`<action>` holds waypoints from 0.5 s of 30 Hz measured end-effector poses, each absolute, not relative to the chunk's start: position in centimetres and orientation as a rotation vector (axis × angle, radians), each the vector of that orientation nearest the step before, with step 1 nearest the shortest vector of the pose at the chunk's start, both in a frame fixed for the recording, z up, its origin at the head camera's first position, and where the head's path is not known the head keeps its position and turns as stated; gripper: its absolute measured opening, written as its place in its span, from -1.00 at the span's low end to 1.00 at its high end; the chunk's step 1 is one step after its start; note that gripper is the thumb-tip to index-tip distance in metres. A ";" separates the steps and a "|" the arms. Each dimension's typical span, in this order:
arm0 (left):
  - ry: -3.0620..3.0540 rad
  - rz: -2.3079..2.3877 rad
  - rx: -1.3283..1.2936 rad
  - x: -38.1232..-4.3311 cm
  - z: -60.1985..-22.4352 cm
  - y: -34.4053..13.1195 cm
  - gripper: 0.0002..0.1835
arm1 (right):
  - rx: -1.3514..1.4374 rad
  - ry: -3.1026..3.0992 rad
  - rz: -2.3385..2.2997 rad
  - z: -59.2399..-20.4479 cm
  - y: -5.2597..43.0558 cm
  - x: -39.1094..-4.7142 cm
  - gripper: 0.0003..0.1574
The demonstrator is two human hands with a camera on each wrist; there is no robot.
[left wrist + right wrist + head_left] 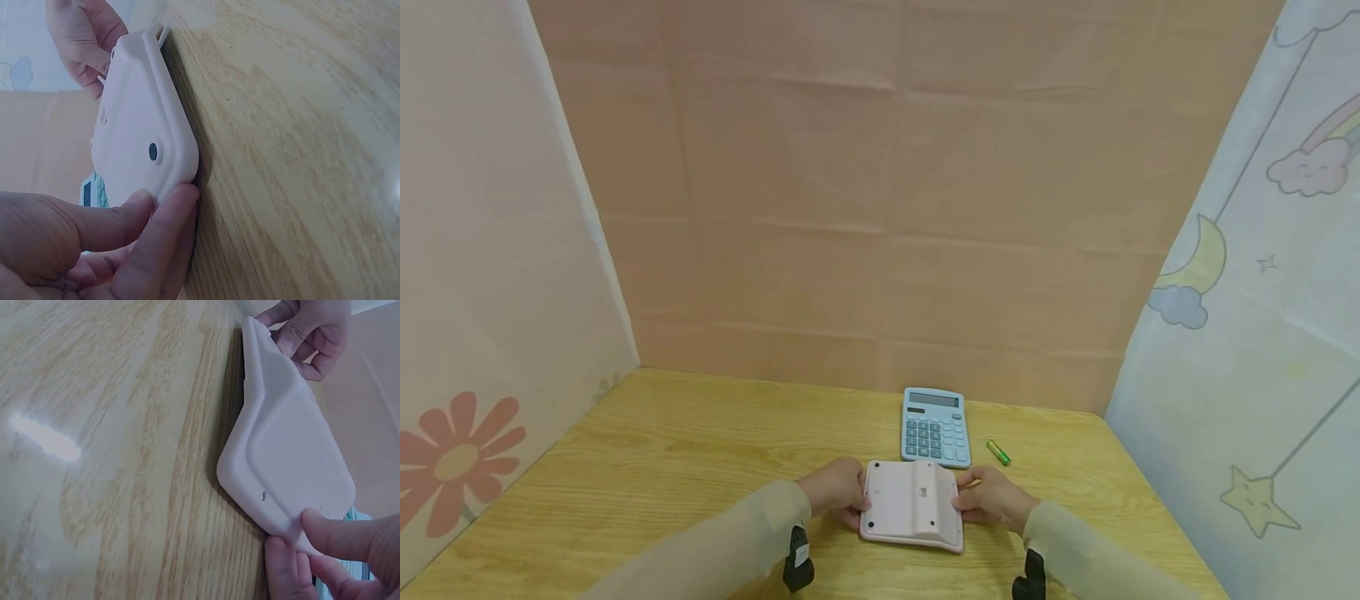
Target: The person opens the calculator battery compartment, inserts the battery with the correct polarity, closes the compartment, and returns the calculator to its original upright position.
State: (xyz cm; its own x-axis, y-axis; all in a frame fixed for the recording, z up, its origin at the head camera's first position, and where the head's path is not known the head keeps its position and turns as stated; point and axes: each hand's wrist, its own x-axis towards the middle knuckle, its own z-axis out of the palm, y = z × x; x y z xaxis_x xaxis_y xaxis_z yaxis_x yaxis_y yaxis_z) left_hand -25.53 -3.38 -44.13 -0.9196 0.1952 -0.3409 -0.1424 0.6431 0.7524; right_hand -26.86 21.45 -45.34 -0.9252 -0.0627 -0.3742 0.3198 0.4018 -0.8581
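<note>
A pale pink calculator [891, 500] is held back side up, low over the wooden table; its keys and screen are hidden underneath. Dark round spots mark its corners, and a raised ridge runs along the right part of its back. My left hand [835, 489] pinches the left edge, thumb on the back and fingers beneath, as the left wrist view shows. On the opposite edge, my right hand [996, 498] pinches it the same way. Just behind it lies a light blue calculator [934, 427], keys up. A small green battery [998, 452] lies beyond my right hand.
The wooden table [737, 433] ends at a brown paper backdrop [880, 250]. A white sheet with a flower [456, 462] hangs at the left, and one with a moon and star [1260, 500] at the right.
</note>
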 end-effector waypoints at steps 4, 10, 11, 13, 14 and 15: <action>2.502 1.108 0.026 -25.7 -43.9 -3.2 -0.75 | 0.223 2.328 -1.488 -45.3 21.4 -27.1 -0.69; 2.535 1.013 0.015 -26.0 -43.8 -3.0 -0.79 | 0.223 2.343 -1.444 -45.1 21.3 -27.2 -0.70; 2.539 1.006 0.021 -26.0 -43.7 -3.0 -0.79 | 0.225 2.344 -1.441 -45.0 21.2 -27.1 -0.70; 2.546 0.989 0.031 -26.0 -43.7 -2.9 -0.79 | 0.226 2.343 -1.438 -44.9 21.2 -27.1 -0.70; 2.549 0.986 0.041 -26.0 -43.7 -2.9 -0.79 | 0.226 2.340 -1.440 -44.9 21.1 -27.0 -0.70; 2.548 0.986 0.044 -26.0 -43.7 -2.9 -0.79 | 0.226 2.339 -1.441 -44.8 21.1 -27.0 -0.70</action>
